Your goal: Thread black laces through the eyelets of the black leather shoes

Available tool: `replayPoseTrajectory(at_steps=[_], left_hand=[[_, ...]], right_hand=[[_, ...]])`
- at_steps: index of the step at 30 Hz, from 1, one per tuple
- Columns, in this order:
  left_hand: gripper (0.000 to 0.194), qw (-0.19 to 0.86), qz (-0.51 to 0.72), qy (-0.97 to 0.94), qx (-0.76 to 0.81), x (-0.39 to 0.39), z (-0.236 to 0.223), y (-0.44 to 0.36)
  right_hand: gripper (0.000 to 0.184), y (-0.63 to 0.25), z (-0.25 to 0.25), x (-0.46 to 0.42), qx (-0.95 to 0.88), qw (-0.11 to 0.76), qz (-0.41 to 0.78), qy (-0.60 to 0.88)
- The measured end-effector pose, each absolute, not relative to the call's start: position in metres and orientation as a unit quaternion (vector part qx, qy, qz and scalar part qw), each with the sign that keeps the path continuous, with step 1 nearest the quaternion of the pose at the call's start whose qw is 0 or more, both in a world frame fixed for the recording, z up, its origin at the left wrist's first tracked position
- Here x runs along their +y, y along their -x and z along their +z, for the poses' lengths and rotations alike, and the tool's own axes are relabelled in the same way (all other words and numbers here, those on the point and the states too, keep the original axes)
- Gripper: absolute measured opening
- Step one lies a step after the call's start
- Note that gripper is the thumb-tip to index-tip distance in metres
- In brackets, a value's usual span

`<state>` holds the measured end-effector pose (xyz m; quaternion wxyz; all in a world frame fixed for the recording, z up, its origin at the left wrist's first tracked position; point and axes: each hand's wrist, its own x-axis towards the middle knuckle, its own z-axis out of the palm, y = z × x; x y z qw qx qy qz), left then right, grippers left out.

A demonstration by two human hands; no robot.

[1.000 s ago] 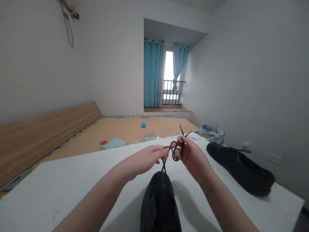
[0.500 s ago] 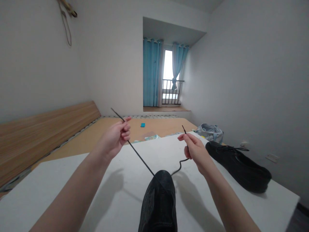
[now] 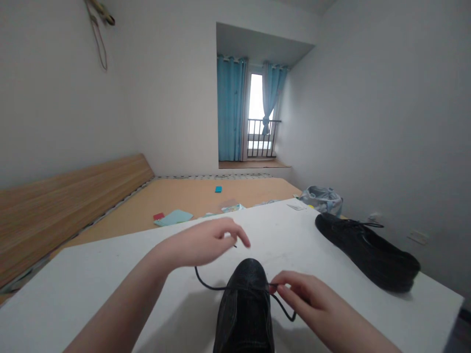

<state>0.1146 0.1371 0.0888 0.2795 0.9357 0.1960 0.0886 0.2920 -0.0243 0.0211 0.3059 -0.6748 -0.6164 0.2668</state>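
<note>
A black shoe stands at the bottom middle with its toe pointing away from me. Its dark shoelace crosses the upper and comes out on both sides. My left hand is above and left of the toe, fingers bent and index finger pointing down. The left lace end runs up behind this hand, and a short tip shows by the fingers; the grip itself is partly hidden. At the shoe's right side, my right hand pinches the lace between thumb and fingertips, with a loose loop hanging below.
Both hands are over a white tabletop. Another black shoe, its lace tied, lies at the right. Beyond are a tan bed surface with a light blue cloth and a grey-blue bag.
My left hand has come down and right toward the toe, and its lace has gone from taut to slack. My right hand has dropped to the shoe's right side.
</note>
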Motion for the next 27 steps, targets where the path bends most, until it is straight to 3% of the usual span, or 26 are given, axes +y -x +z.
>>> replayPoseTrajectory(at_steps=[3,5,9,16,27], left_hand=[[0.024,0.263,-0.048,-0.954,0.138,0.107,0.085,-0.127],[0.024,0.232,-0.077,-0.959,0.141,0.092,0.080,-0.135],[0.033,0.181,-0.071,-0.961,0.199,0.080,0.072,-0.145],[0.027,0.239,-0.138,-0.939,0.205,0.090,0.069,-0.147],[0.028,0.263,-0.144,-0.944,0.137,0.098,0.065,-0.147]], right_hand=[[0.031,-0.291,0.004,-0.032,-0.605,0.272,0.259,0.702],[0.035,-0.295,-0.001,-0.035,-0.600,0.270,0.268,0.704],[0.032,-0.297,-0.003,-0.040,-0.613,0.263,0.271,0.695],[0.016,-0.286,-0.004,-0.041,-0.667,0.236,0.247,0.662],[0.016,-0.284,-0.006,-0.033,-0.683,0.204,0.228,0.663]])
